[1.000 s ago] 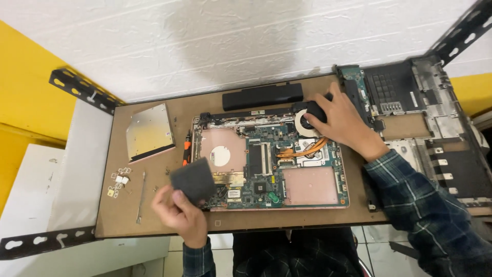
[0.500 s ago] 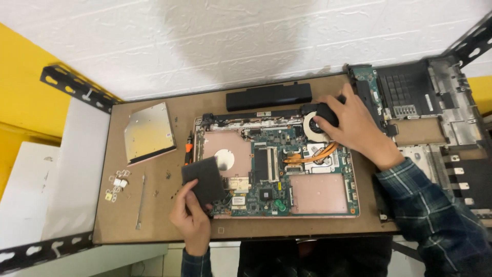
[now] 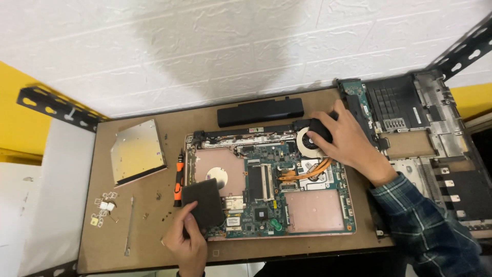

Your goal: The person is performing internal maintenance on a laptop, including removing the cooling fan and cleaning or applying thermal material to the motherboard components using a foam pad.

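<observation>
Gripping a dark, flat square pad (image 3: 203, 203) at its near edge, the person's left hand (image 3: 185, 243) holds it tilted over the near-left corner of an opened laptop base (image 3: 266, 184) on the brown worktop (image 3: 154, 246). The fingers (image 3: 190, 222) are curled shut around the pad's lower edge, with the thumb pressed on its upper face; the pad lies up and away from the hand, overlapping the laptop's left margin. Just left of it an orange-handled screwdriver (image 3: 178, 177) lies with its long axis running near to far, and further left sit a thin metal rod (image 3: 128, 225) and a small cluster of loose parts (image 3: 104, 208).

Across the circuit board, copper heat pipes (image 3: 307, 173) run from the centre toward the far-right corner, where the right hand (image 3: 348, 143), in a plaid sleeve (image 3: 425, 231), rests on the cooling fan (image 3: 310, 141). Its fingers (image 3: 323, 123) are spread and bent over the fan's dark housing, touching it; whether they actually grip it or only press on it cannot be told from this angle. The fan lies directly under those fingers, well apart from the left hand, so the right hand is plainly the nearer.

Farther back, a silver optical drive (image 3: 137, 151) sits at the far left, a long black battery (image 3: 260, 111) lies crosswise near the wall, and a stripped laptop casing (image 3: 425, 128) rests to the right.
</observation>
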